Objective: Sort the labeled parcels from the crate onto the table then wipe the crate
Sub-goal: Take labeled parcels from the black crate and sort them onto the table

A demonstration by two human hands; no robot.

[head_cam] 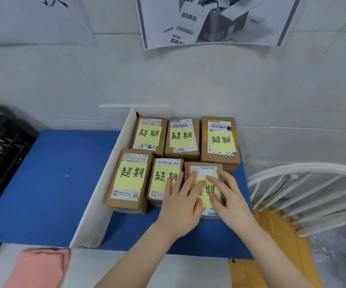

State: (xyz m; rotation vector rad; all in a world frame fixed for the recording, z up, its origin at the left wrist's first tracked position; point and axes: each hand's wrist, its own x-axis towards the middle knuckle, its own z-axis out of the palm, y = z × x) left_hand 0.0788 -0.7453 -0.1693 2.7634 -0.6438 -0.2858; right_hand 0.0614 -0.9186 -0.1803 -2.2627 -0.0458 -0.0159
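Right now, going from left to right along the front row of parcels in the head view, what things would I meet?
Black crate → blue mat → white divider → front-left parcel → front-middle parcel → parcel under the left hand and right hand → white chair.

Soft, even, cool light fills the scene, and the wall (188, 80) reads pale blue-white with no hard glare. Shadows are faint: a thin dark edge beneath the parcels (130, 179) and a soft one behind the crate (4, 150), whose black mesh loses detail. The centre is sharpest, and the notes there are legible. Toward the edges lines bow, as on the poster (209, 21) and chair (305, 183), and the cloth (41, 267) smears.
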